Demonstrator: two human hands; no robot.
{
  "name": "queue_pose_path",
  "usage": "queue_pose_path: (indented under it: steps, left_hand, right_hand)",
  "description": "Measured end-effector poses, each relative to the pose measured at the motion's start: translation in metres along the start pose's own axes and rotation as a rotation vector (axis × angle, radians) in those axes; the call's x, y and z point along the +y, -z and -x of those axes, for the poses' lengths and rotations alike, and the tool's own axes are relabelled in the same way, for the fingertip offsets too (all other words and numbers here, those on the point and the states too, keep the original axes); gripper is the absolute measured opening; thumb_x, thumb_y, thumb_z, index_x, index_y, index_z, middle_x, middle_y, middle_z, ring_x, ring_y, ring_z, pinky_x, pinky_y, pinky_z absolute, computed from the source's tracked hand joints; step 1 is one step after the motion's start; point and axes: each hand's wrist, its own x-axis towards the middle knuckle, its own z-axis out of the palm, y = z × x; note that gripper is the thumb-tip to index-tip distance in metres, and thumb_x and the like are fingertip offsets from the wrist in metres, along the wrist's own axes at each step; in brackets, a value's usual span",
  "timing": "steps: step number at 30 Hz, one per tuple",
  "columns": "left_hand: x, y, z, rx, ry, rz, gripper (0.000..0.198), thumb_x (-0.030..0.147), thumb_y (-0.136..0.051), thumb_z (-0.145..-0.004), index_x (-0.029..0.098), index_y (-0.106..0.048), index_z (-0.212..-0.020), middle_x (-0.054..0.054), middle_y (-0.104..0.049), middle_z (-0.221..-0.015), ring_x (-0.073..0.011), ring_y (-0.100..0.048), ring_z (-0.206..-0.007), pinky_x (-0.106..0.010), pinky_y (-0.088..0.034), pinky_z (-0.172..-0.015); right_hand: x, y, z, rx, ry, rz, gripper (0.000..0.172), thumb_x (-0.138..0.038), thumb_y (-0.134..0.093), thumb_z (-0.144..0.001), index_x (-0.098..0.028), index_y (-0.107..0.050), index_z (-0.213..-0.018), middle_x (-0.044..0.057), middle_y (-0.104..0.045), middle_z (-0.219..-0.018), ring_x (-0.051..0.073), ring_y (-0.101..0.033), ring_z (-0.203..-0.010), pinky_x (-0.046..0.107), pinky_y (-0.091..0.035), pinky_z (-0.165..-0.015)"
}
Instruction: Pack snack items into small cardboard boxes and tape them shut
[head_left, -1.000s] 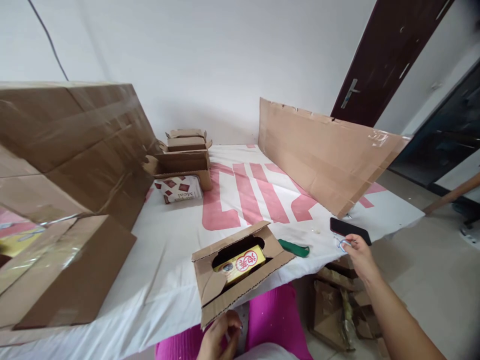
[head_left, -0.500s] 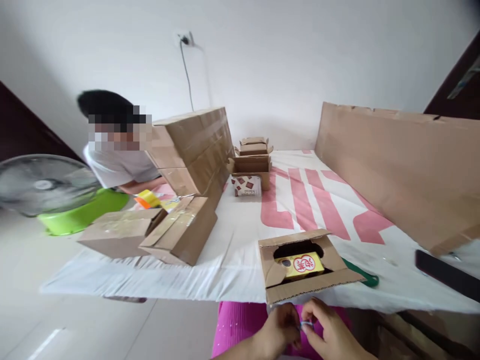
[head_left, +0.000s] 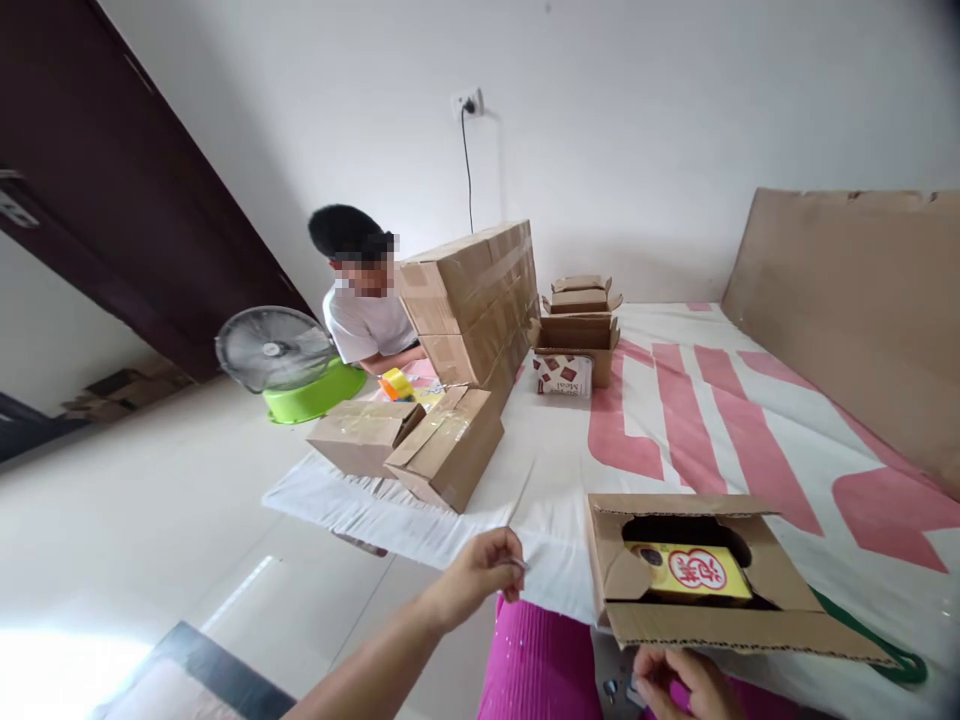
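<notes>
Head view: left hand (head_left: 484, 575), lower centre of the frame, finger and thumb pinched on a thin sliver (head_left: 521, 566) too small to identify; right hand (head_left: 686, 685), bottom edge, fingers bent, partly cut off, grip impossible to tell. Open carton (head_left: 739, 624), lower right, its front flap just above the right hand, a yellow box (head_left: 697, 570) inside with edges hidden; green strap (head_left: 877, 640) partly covered by that flap. Cardboard panel (head_left: 847, 320), cropped at right edge; seated person (head_left: 367, 320), left of centre, hands obscured behind stacked cartons (head_left: 480, 310).
</notes>
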Motion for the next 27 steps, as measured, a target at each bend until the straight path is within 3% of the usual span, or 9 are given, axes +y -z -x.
queue_pose_path:
  steps: [4,7,10,13,18,23,25,27]
  left_hand:
    - [-0.045,-0.036,0.001,-0.155,0.235,0.049,0.031,0.035,-0.079,-0.063,0.014,-0.058,-0.074,-0.001,-0.066,-0.061,-0.0115,-0.059,-0.050,-0.025,-0.044,-0.053]
    - [-0.078,-0.060,0.006,-0.055,0.221,0.111,0.036,0.041,-0.081,-0.061,0.013,-0.060,-0.071,0.002,-0.061,-0.057,-0.0088,-0.054,-0.050,-0.023,-0.042,-0.055]
    - [-0.094,-0.070,0.009,0.047,0.185,0.202,0.039,0.042,-0.083,-0.061,0.014,-0.061,-0.075,0.002,-0.061,-0.062,-0.0087,-0.054,-0.055,-0.024,-0.042,-0.058]
    - [-0.096,-0.070,0.012,0.082,0.146,0.268,0.042,0.036,-0.086,-0.058,0.015,-0.058,-0.081,0.001,-0.062,-0.069,-0.0092,-0.056,-0.061,-0.023,-0.040,-0.062]
    - [-0.097,-0.072,0.012,0.040,0.138,0.269,0.049,0.031,-0.090,-0.052,0.016,-0.054,-0.084,0.002,-0.061,-0.071,-0.0081,-0.055,-0.063,-0.020,-0.037,-0.061]
    - [-0.098,-0.077,0.010,0.092,0.111,0.202,0.038,0.028,-0.081,-0.062,0.017,-0.051,-0.082,0.005,-0.056,-0.061,-0.0068,-0.049,-0.056,-0.019,-0.035,-0.056]
    - [-0.085,-0.065,0.004,0.140,0.058,0.158,0.031,0.025,-0.076,-0.064,0.018,-0.052,-0.081,0.006,-0.054,-0.058,-0.0072,-0.049,-0.054,-0.019,-0.036,-0.055]
    - [-0.056,-0.036,-0.009,0.257,-0.062,0.058,0.026,0.022,-0.072,-0.063,0.018,-0.054,-0.080,0.006,-0.053,-0.056,-0.0083,-0.051,-0.054,-0.020,-0.039,-0.056]
  right_hand:
    - [-0.031,-0.024,-0.009,0.004,-0.074,-0.081,0.016,-0.036,-0.058,-0.083,-0.021,-0.064,-0.080,0.004,-0.068,-0.076,0.016,-0.064,-0.069,0.027,-0.053,-0.068]
    - [-0.048,-0.034,-0.017,0.005,-0.135,-0.198,0.018,-0.038,-0.057,-0.081,-0.020,-0.059,-0.078,0.004,-0.066,-0.076,0.016,-0.062,-0.069,0.028,-0.052,-0.066]
    - [-0.053,-0.039,-0.020,-0.042,-0.178,-0.257,0.016,-0.037,-0.058,-0.079,-0.021,-0.056,-0.076,0.002,-0.063,-0.073,0.015,-0.059,-0.065,0.027,-0.050,-0.062]
    - [-0.051,-0.043,-0.021,-0.071,-0.222,-0.266,0.017,-0.037,-0.057,-0.078,-0.021,-0.054,-0.075,0.001,-0.062,-0.069,0.015,-0.058,-0.061,0.027,-0.048,-0.058]
    - [-0.046,-0.048,-0.022,0.007,-0.236,-0.191,0.018,-0.038,-0.057,-0.078,-0.021,-0.056,-0.076,0.004,-0.065,-0.071,0.017,-0.061,-0.064,0.029,-0.050,-0.062]
    - [-0.041,-0.048,-0.017,-0.022,-0.181,-0.166,0.021,-0.039,-0.051,-0.085,-0.020,-0.060,-0.087,0.007,-0.069,-0.078,0.018,-0.066,-0.069,0.029,-0.054,-0.065]
    - [-0.036,-0.037,-0.012,-0.013,-0.116,-0.071,0.023,-0.038,-0.050,-0.088,-0.020,-0.062,-0.094,0.007,-0.071,-0.083,0.018,-0.068,-0.073,0.030,-0.055,-0.069]
    - [-0.028,-0.018,-0.006,0.030,-0.014,0.113,0.022,-0.037,-0.049,-0.090,-0.021,-0.064,-0.094,0.007,-0.072,-0.083,0.020,-0.069,-0.076,0.031,-0.055,-0.071]
